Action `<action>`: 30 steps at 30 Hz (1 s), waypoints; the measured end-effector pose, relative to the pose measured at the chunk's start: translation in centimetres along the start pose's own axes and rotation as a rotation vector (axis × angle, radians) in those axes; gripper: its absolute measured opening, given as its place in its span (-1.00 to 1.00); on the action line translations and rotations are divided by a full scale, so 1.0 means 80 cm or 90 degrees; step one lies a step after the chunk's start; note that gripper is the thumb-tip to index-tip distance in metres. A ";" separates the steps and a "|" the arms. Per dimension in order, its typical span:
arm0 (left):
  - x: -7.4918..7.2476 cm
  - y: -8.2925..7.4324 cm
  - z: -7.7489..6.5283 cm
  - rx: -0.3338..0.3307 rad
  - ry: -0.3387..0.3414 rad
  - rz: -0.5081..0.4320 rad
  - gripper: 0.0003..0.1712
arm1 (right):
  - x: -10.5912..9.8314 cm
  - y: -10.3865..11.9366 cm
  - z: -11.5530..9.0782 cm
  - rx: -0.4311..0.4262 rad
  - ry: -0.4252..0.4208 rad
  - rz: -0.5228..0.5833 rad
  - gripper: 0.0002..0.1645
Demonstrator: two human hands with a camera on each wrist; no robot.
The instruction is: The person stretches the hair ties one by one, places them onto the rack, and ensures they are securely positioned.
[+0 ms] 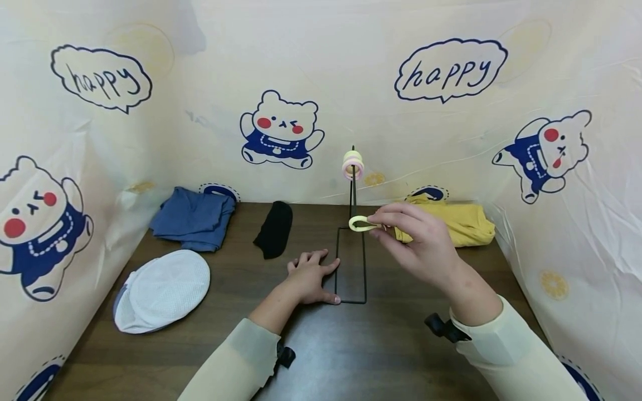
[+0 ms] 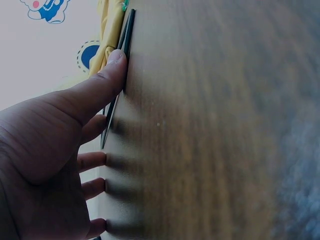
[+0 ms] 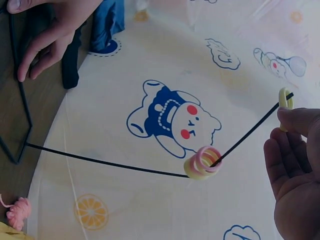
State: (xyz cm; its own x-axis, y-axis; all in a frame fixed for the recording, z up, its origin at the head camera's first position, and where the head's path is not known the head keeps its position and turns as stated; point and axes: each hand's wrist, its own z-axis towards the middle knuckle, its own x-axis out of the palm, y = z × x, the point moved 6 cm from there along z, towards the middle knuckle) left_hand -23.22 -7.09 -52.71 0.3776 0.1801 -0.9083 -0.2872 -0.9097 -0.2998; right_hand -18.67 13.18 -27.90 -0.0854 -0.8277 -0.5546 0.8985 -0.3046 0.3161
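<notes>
My right hand (image 1: pixel 423 242) pinches a pale yellow hair tie (image 3: pixel 283 97) between thumb and fingers. In the right wrist view that loop sits at the free tip of the black wire stand (image 3: pixel 110 163) and appears to go round it. Further along the same arm, pink and yellow hair ties (image 3: pixel 199 167) hang bunched at the bend. My left hand (image 1: pixel 311 278) lies with fingers spread on the table by the stand's rectangular base (image 1: pixel 365 273). Its thumb (image 2: pixel 112 67) rests on the base wire, and the other fingertips touch the tabletop.
A black sock-like cloth (image 1: pixel 275 229) lies behind my left hand. Left of it are folded blue cloth (image 1: pixel 195 217) and a white cap-like item (image 1: pixel 165 289). Folded yellow cloth (image 1: pixel 461 223) lies behind my right hand, with a pink bundle (image 3: pixel 19 212) beside it. Printed fabric encloses the table.
</notes>
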 end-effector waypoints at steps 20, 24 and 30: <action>-0.003 -0.002 0.001 -0.001 -0.012 -0.004 0.19 | 0.026 -0.069 0.027 0.078 -0.066 -0.026 -0.73; -0.002 -0.001 0.002 0.001 -0.014 0.000 0.19 | 0.030 -0.081 0.033 0.080 -0.072 -0.050 -0.77; -0.001 -0.002 0.001 0.006 -0.015 -0.001 0.18 | 0.036 -0.098 0.037 0.096 -0.076 -0.061 -0.76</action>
State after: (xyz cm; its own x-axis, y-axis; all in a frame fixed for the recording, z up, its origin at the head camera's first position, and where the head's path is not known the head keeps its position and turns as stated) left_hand -23.30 -6.91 -52.63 0.3569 0.1904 -0.9145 -0.2955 -0.9057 -0.3039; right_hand -27.26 11.76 -29.68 -0.2260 -0.8390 -0.4950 0.8101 -0.4441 0.3828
